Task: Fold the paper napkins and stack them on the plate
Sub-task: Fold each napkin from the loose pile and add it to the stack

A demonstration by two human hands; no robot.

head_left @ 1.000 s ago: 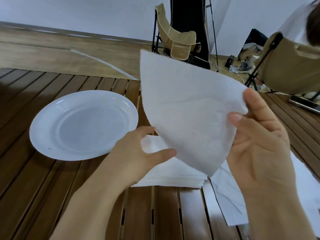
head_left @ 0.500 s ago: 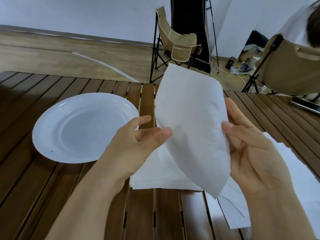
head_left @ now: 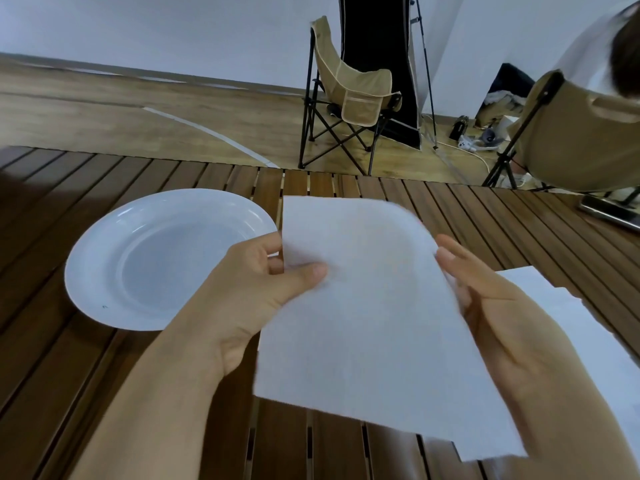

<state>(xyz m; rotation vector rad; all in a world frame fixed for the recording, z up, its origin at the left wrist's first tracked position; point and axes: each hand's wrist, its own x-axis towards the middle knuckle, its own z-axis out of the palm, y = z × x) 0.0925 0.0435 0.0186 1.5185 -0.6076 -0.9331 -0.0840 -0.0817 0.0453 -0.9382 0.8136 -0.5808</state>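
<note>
Above the slatted table (head_left: 104,358), both hands hold one napkin (head_left: 363,306) in the air: the left hand (head_left: 242,299) pinches its left edge with the thumb on top, the right hand (head_left: 502,323) grips its right edge. The plate (head_left: 104,244) sits just left, and more napkins (head_left: 571,313) lie at the right.

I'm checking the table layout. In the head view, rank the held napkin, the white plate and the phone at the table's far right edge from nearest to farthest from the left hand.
1. Held napkin: pinched by the left hand.
2. White plate: just left of it.
3. Phone: far right edge.
</note>
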